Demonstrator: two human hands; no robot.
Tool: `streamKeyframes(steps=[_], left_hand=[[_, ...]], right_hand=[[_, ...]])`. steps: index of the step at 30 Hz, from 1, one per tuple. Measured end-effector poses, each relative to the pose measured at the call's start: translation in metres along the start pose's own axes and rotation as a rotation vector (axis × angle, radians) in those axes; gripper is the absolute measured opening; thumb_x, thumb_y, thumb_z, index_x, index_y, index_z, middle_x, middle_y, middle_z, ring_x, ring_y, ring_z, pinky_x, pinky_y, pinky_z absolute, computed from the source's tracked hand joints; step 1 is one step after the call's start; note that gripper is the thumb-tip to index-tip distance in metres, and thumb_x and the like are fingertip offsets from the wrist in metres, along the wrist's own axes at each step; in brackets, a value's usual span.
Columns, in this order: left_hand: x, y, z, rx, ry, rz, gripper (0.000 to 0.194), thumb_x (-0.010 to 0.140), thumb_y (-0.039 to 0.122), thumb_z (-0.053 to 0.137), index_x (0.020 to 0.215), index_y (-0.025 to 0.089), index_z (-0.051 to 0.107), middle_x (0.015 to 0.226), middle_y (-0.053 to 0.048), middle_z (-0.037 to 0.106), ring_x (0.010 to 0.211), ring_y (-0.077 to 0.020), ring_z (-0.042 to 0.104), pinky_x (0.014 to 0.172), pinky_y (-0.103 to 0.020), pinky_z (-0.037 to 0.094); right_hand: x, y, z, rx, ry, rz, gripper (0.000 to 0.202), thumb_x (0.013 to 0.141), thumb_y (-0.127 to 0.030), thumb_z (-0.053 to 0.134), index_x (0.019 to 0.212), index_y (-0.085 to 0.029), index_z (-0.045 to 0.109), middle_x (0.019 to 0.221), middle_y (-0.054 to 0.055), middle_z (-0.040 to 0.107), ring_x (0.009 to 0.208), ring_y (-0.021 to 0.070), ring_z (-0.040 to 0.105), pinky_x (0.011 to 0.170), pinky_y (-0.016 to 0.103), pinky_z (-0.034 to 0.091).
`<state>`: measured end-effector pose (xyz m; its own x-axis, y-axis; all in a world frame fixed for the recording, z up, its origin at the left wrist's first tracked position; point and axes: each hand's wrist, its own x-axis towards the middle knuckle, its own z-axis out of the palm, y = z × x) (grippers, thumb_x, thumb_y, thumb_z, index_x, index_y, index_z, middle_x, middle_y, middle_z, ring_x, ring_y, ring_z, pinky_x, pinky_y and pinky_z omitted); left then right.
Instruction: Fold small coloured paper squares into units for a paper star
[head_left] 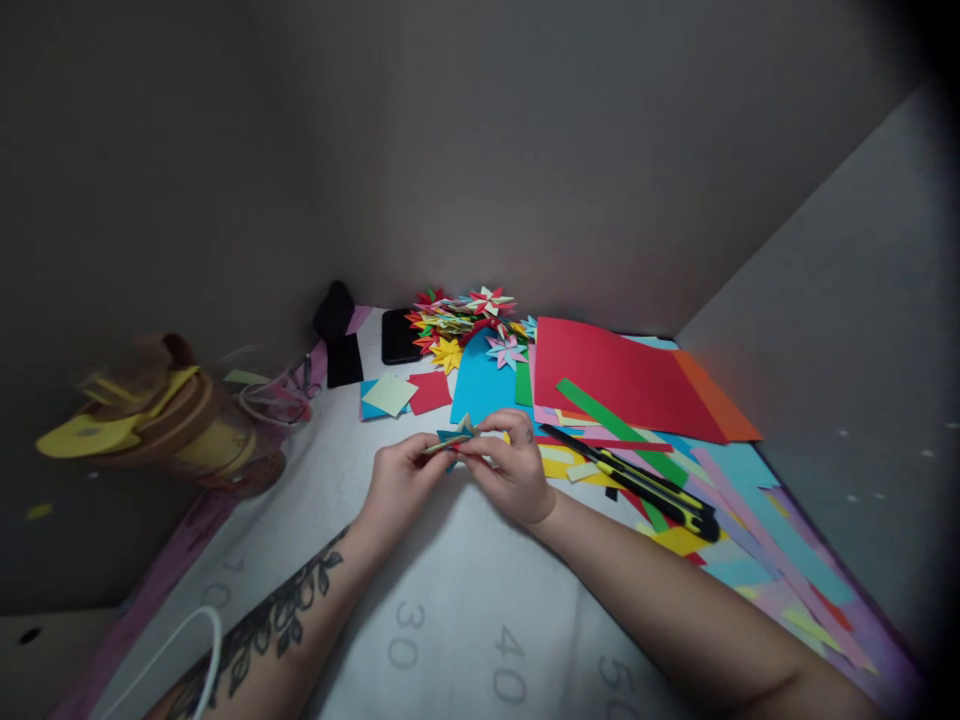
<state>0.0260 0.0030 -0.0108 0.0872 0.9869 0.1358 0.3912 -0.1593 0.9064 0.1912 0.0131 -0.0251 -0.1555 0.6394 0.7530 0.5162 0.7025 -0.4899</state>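
A small folded paper star (454,437) in blue and pale yellow is pinched between both hands over the white mat. From the left, my left hand (401,480) holds its edge with thumb and fingers. My right hand (514,465) grips the opposite side, fingertips closed on the points. The fingers cover part of the star. Just beyond the hands lie small paper squares: a pale green one (391,396) on blue, and a red one (430,393). A pile of finished paper stars (472,320) in many colours sits farther back.
Red paper sheets (622,375) lie at back right beside a blue sheet (480,375). A black and yellow utility knife (645,485) rests on coloured paper strips (742,515). A black phone (399,337) lies at the back. Left stand a tipped container (217,440) and scissors (306,378).
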Motion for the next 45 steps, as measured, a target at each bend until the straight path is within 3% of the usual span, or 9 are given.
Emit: streamKeyframes(steps=[15, 28, 36, 42, 45], left_hand=[[0.000, 0.002, 0.000, 0.008, -0.036, -0.007, 0.019, 0.074, 0.033, 0.058, 0.068, 0.015, 0.063, 0.060, 0.002, 0.057, 0.058, -0.0103, 0.048, 0.055, -0.019, 0.038], [0.001, -0.007, 0.000, 0.078, -0.084, 0.044, 0.017, 0.075, 0.029, 0.056, 0.069, 0.015, 0.064, 0.061, 0.001, 0.059, 0.058, -0.0112, 0.050, 0.055, -0.020, 0.037], [0.002, -0.007, -0.006, 0.293, -0.149, 0.144, 0.014, 0.079, 0.022, 0.051, 0.081, 0.018, 0.065, 0.072, -0.001, 0.066, 0.063, -0.0127, 0.056, 0.060, -0.021, 0.039], [0.000, -0.011, -0.005, 0.407, -0.070, 0.193, 0.020, 0.081, 0.023, 0.051, 0.100, 0.021, 0.055, 0.082, -0.001, 0.065, 0.068, -0.0139, 0.060, 0.061, -0.022, 0.041], [0.000, -0.013, -0.004, 0.443, -0.044, 0.224, 0.016, 0.081, 0.023, 0.050, 0.097, 0.021, 0.054, 0.080, 0.000, 0.064, 0.067, -0.0136, 0.060, 0.062, -0.023, 0.043]], right_hand=[[0.002, 0.000, -0.001, 0.008, 0.006, 0.048, 0.012, 0.077, -0.020, 0.060, 0.084, -0.027, 0.067, 0.090, 0.005, 0.050, 0.091, 0.0208, 0.051, 0.081, 0.040, 0.046], [0.003, 0.000, 0.002, -0.005, -0.096, 0.025, 0.008, 0.076, -0.016, 0.059, 0.076, -0.023, 0.062, 0.107, 0.007, 0.049, 0.102, 0.0230, 0.048, 0.086, 0.041, 0.043], [0.009, -0.002, -0.005, -0.018, -0.269, -0.045, 0.010, 0.076, -0.013, 0.053, 0.081, -0.020, 0.056, 0.123, 0.010, 0.044, 0.117, 0.0259, 0.039, 0.097, 0.046, 0.035], [0.008, -0.001, -0.004, -0.034, -0.309, -0.088, 0.018, 0.075, -0.007, 0.050, 0.086, -0.021, 0.056, 0.127, 0.009, 0.044, 0.116, 0.0255, 0.040, 0.096, 0.046, 0.037], [0.007, 0.001, -0.002, -0.044, -0.290, -0.084, 0.016, 0.077, -0.008, 0.048, 0.084, -0.020, 0.055, 0.127, 0.009, 0.045, 0.116, 0.0251, 0.040, 0.096, 0.046, 0.038]])
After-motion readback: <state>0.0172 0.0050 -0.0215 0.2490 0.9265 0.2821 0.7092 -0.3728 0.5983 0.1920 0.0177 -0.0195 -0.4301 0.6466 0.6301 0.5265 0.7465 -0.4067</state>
